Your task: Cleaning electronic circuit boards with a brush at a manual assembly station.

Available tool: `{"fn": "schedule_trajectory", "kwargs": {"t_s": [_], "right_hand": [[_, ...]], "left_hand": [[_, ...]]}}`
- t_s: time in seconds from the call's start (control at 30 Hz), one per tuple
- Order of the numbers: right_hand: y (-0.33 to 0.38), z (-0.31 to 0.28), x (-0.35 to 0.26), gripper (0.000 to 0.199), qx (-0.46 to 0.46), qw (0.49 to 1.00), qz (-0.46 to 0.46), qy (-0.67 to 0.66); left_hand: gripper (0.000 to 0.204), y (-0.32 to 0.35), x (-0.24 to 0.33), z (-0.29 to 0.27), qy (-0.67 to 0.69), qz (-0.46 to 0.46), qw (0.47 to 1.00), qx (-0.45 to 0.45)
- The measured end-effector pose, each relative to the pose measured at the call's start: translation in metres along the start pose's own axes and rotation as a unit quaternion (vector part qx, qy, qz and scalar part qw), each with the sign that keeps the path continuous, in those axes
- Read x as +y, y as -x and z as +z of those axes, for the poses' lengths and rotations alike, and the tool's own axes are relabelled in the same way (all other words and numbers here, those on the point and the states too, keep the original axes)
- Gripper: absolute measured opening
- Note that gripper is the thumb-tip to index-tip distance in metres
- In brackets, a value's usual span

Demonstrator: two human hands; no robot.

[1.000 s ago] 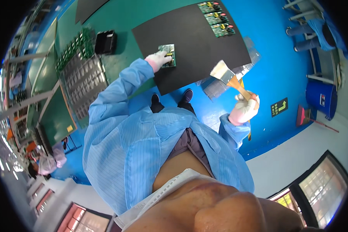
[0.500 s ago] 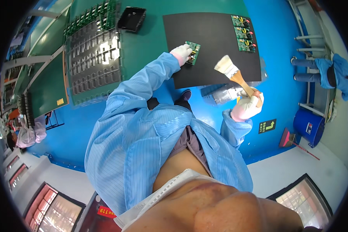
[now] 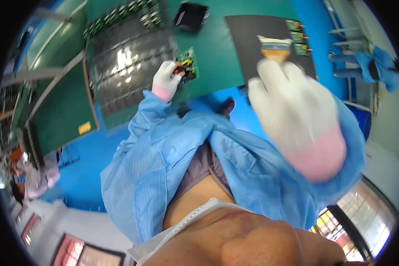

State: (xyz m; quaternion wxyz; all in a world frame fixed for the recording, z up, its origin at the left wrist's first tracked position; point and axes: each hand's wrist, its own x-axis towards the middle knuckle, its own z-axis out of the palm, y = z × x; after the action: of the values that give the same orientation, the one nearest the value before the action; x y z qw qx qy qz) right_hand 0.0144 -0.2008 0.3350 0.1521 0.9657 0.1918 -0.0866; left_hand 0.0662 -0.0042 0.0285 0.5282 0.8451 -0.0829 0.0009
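Note:
My left hand [image 3: 166, 82], in a white glove with bare fingertips, grips a green circuit board [image 3: 189, 70] by its left side. The board carries yellow and dark parts and is tilted over the green table, near the tray's edge. Close to the camera, my gloved right hand [image 3: 295, 113] is closed round a flat paintbrush [image 3: 275, 46]. Its pale bristles point away from me, over the black mat [image 3: 246, 42]; most of the wooden handle is hidden in the fingers. The right hand is smeared by motion.
A plastic tray [image 3: 119, 84] with moulded pockets covers the table's left, several boards [image 3: 124, 13] along its far side. A black box [image 3: 191, 17] stands beyond the left hand. Several boards [image 3: 298, 37] lie at the mat's right edge. A person [image 3: 381, 71] is at far right.
My left hand has carried the circuit board leftward off the black mat toward the tray. The right hand has risen much closer to the camera with the paintbrush, its bristles now pointing straight away.

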Motion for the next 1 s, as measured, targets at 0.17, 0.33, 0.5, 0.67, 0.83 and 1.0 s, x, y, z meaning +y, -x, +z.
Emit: {"fn": "schedule_trajectory", "kwargs": {"t_s": [0.17, 0.33, 0.5, 0.67, 0.83, 1.0], "right_hand": [[-0.031, 0.007, -0.056, 0.015, -0.017, 0.990, -0.098, -0.104], [-0.041, -0.001, -0.069, 0.017, -0.014, 0.974, -0.103, -0.202], [-0.053, 0.006, -0.068, 0.019, 0.020, 0.944, -0.143, -0.298], [-0.079, 0.014, -0.064, 0.021, 0.046, 0.889, -0.221, -0.399], [-0.110, 0.026, -0.038, 0.023, 0.053, 0.828, -0.261, -0.494], [-0.129, 0.044, -0.006, 0.025, 0.073, 0.786, -0.190, -0.583]], "left_hand": [[0.030, 0.056, -0.022, -0.078, -0.060, -0.038, 0.989, 0.133], [0.032, 0.068, -0.029, -0.096, 0.060, 0.086, 0.981, 0.163], [0.027, 0.065, 0.025, -0.110, 0.388, -0.356, 0.825, 0.203], [0.025, 0.082, -0.005, -0.114, 0.031, -0.116, 0.959, 0.256], [0.031, 0.081, -0.001, -0.111, -0.110, -0.203, 0.955, 0.187], [0.038, 0.045, 0.064, -0.144, 0.240, -0.353, 0.902, 0.061]]}}
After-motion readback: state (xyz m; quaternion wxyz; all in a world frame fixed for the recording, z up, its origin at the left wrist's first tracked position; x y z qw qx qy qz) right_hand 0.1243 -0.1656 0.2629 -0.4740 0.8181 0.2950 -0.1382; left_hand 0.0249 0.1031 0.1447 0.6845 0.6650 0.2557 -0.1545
